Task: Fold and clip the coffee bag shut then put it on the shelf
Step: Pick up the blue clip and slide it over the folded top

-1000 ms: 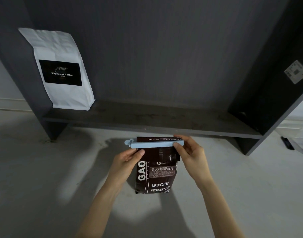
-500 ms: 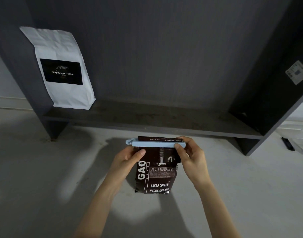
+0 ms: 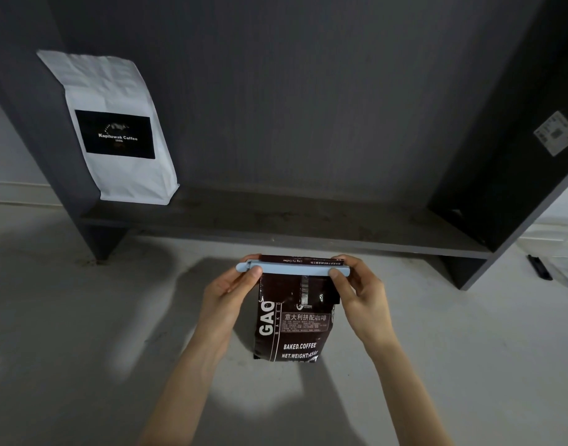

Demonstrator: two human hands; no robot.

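At the left end of the dark shelf board (image 3: 276,220), a white Kopiluwak Coffee bag (image 3: 115,130) stands upright, leaning back into the corner where the left side panel meets the back wall. The rest of the board runs bare to the right side panel, which bears a white sticker (image 3: 557,133).

In front of the shelf's front edge, above the pale floor (image 3: 83,333), both hands hold a dark brown coffee bag (image 3: 289,323) upright: its long axis runs top to bottom, its folded top points toward the shelf, and its printed face is turned to the camera. A pale blue bag clip (image 3: 295,268) lies across the fold, its long axis running left to right, at right angles to the bag.

The left hand (image 3: 224,300) pinches the clip's left end, thumb on the front, fingers curled behind. The right hand (image 3: 363,294) pinches the clip's right end the same way, thumb pressing the front.

A black object (image 3: 538,267), too small to identify, lies on the floor at the far right.
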